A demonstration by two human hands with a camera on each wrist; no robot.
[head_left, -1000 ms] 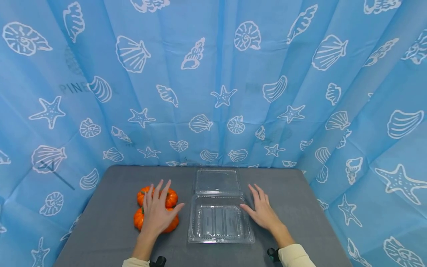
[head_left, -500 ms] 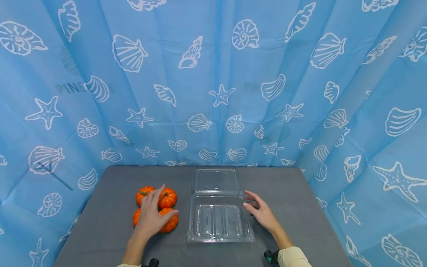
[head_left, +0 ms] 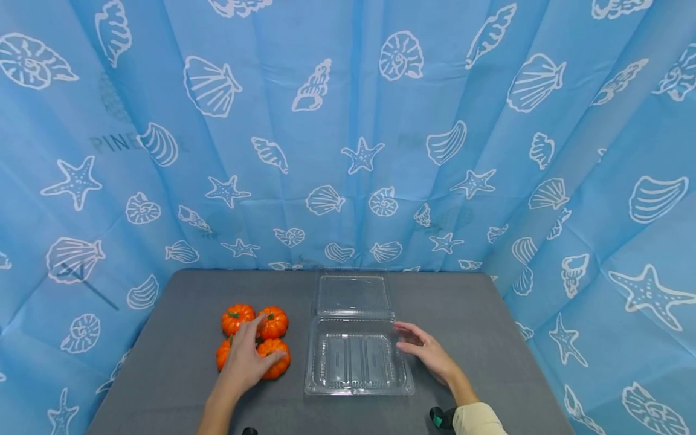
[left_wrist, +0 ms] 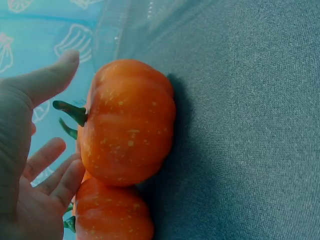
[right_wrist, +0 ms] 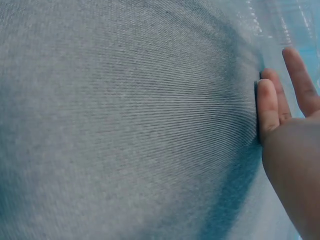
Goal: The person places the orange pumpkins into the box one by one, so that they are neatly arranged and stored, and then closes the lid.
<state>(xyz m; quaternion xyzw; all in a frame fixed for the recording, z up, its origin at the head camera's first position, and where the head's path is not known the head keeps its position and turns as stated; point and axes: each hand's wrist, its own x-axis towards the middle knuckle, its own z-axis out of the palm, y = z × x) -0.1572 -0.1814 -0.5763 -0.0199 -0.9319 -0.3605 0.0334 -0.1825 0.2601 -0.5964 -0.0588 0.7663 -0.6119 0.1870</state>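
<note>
Several small orange pumpkins with green stems sit bunched on the left of the table. My left hand (head_left: 243, 359) is low over them, thumb and fingers spread around the near right pumpkin (head_left: 278, 361). In the left wrist view, that pumpkin (left_wrist: 130, 125) stands between the thumb and the fingers, with a gap at the thumb and the fingertips close by its side. A clear plastic clamshell container (head_left: 359, 391) lies with its lid (head_left: 352, 296) folded back. At the container's right side is my right hand (head_left: 432, 356), its fingers extended and fingertips right at the rim.
The grey cloth-covered table (head_left: 473, 314) ends at a blue curtain (head_left: 348, 121) printed with white shells and starfish. Grey tabletop separates the pumpkins from the container. Another pumpkin (left_wrist: 112, 212) sits against the first in the left wrist view.
My left hand has come down and back over the pumpkins, uncovering the far ones. My right hand's fingers have drawn closer together by the container's right rim. Pumpkins and container stay in place.
</note>
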